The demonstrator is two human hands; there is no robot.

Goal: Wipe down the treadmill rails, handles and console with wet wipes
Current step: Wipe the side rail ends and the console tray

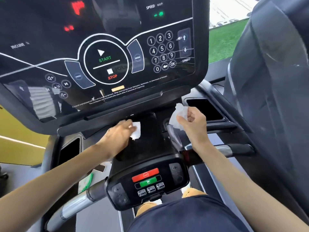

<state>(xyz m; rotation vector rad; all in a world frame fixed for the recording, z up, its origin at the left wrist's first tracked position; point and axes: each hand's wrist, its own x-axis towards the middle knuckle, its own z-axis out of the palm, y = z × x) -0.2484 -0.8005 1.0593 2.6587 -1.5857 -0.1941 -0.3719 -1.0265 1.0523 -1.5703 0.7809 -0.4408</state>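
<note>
- From my remote seat I saw the left hand (117, 136) pinching a folded wipe (136, 130) at the black panel (150, 144) just below the console (117, 64)
- The right hand (194, 121) held a crumpled wipe (178, 114) between thumb and curled fingers, raised beside the dark pocket (205, 109)
- The two wipes were apart
- A control pad (147, 181) with red and green buttons sat nearer to me, beside a silver handle (75, 205)

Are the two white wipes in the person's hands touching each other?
Apart. The head view shows the left wipe and the right wipe with a strip of dark console surface between them.
</note>
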